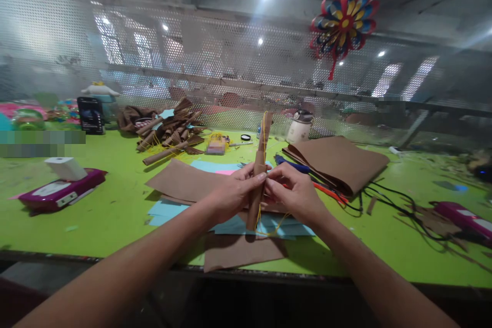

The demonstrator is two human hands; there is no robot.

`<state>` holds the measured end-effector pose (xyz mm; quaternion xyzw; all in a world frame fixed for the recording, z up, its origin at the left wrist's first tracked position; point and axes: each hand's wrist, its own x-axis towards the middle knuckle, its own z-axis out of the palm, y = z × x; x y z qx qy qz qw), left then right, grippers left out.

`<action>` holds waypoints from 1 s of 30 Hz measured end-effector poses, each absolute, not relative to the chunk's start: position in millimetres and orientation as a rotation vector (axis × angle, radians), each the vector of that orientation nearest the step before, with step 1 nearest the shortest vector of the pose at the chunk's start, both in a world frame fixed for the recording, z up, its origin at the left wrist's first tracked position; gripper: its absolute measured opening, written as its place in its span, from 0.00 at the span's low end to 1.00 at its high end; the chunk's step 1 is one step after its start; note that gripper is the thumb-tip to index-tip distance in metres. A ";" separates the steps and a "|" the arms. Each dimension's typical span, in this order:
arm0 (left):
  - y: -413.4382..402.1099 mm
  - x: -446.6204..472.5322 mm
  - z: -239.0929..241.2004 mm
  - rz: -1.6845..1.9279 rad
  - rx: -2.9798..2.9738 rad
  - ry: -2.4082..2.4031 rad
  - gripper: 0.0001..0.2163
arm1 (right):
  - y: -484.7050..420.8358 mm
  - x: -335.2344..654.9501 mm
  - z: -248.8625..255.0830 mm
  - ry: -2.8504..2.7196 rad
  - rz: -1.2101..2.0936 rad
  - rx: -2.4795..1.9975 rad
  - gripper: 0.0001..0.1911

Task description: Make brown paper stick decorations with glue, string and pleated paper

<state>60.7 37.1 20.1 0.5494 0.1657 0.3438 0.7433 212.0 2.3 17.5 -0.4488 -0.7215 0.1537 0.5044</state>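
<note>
Upright brown rolled-paper tube (260, 161), gripped mid-length.
L hand (235, 193) steadies; R hand (294, 192) pinches thin yellow thread (265, 120) taut alongside.

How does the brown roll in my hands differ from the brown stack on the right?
The brown roll stands upright, held between the left hand and right hand; the brown stack lies flat on the green table. The roll is narrow, the stack broad. Both are brown paper.
</note>
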 end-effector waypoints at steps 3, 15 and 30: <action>36.3 60.0 19.3 0.729 1.265 0.368 0.15 | 1.2 211.7 18.1 -1.743 0.331 -1.134 0.05; 34.6 69.6 15.0 0.927 1.491 0.596 0.11 | 0.3 208.2 13.8 -1.829 0.026 -1.113 0.06; 33.1 68.4 17.4 0.865 1.549 0.591 0.10 | -2.0 207.9 16.5 -1.786 0.233 -1.123 0.07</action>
